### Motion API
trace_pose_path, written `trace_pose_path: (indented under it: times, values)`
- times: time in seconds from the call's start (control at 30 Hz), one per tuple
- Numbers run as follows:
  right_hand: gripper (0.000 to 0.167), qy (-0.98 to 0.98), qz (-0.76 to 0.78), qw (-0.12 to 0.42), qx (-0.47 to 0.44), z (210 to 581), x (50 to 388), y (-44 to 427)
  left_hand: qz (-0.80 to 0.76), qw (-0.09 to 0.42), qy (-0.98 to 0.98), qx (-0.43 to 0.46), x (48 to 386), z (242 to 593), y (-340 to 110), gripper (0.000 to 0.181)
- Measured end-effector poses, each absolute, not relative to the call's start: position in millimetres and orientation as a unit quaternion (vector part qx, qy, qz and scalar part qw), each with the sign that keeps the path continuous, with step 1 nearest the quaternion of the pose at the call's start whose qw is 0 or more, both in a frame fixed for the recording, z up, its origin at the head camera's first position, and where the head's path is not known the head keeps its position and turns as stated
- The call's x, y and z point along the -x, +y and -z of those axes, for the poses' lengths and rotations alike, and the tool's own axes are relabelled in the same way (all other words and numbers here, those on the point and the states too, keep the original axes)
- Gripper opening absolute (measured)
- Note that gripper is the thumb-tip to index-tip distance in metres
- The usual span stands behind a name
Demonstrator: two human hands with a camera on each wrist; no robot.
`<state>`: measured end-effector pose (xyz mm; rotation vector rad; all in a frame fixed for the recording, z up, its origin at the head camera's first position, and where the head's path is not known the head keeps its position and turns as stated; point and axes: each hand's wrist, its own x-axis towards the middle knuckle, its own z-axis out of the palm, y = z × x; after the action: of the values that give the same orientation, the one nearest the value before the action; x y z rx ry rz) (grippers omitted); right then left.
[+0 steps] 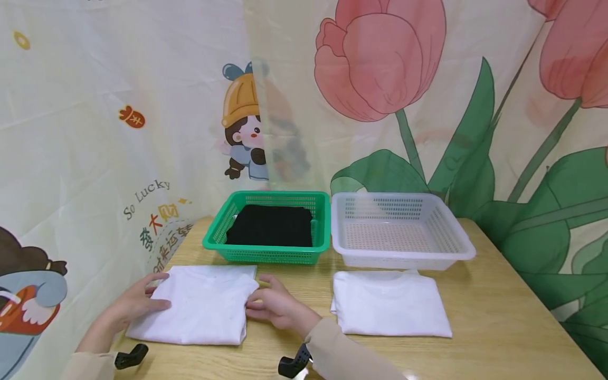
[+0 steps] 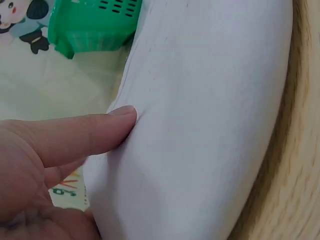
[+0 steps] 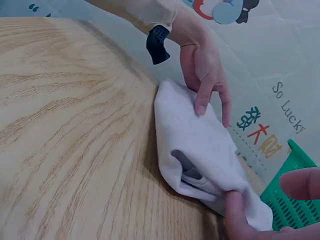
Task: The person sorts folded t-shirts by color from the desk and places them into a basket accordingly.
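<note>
A folded white shirt (image 1: pixel 204 306) lies on the left part of the table. At its left side my left hand (image 1: pixel 138 303) holds the edge, the thumb (image 2: pixel 100 131) pressing on top and the other fingers partly hidden past the border. My right hand (image 1: pixel 280 309) grips the opposite edge. In the right wrist view, one digit of that hand (image 3: pixel 237 215) dents the cloth beside an open fold, while another finger (image 3: pixel 302 183) stands apart from it. A second folded white shirt (image 1: pixel 389 309) lies to the right, untouched.
Behind the shirts stand a green basket (image 1: pixel 266 255) with folded black cloth (image 1: pixel 271 224) inside and a white basket (image 1: pixel 404 257). The wooden table (image 1: pixel 494 327) extends to the right. Printed curtains (image 1: pixel 190 105) hang behind and at the sides.
</note>
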<state>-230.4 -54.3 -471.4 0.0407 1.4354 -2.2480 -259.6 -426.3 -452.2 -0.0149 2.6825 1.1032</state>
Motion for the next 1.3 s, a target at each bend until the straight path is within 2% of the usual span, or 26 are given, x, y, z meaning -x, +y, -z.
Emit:
trace_pose_path:
  times: [0.2,0.37,0.67,0.77,0.9,1.03,1.13,1.3]
  values:
    - [0.069,0.611,0.760,0.219,0.034,471,231,-64,-0.410,0.153,0.899,-0.010,257,452,-435,0.093]
    - [0.068,0.704,0.682,0.185,0.076,465,231,-65,-0.413,0.169,0.894,-0.029,257,453,-439,0.097]
    - [0.072,0.692,0.698,0.175,0.059,469,244,-51,-0.448,0.210,0.863,-0.099,254,455,-433,0.091]
    - [0.070,0.687,0.704,0.172,0.061,472,246,-47,-0.479,0.236,0.838,-0.115,253,458,-432,0.087]
    - [0.064,0.668,0.715,0.196,0.066,475,245,-48,-0.487,0.264,0.824,-0.119,252,462,-428,0.084]
    - [0.062,0.694,0.694,0.179,0.067,477,244,-50,-0.468,0.254,0.838,-0.118,252,464,-422,0.084]
    - [0.066,0.728,0.665,0.151,0.071,476,244,-49,-0.466,0.239,0.844,-0.117,253,463,-418,0.084]
    - [0.075,0.758,0.630,0.152,0.081,477,246,-43,-0.467,0.243,0.844,-0.101,253,463,-410,0.080]
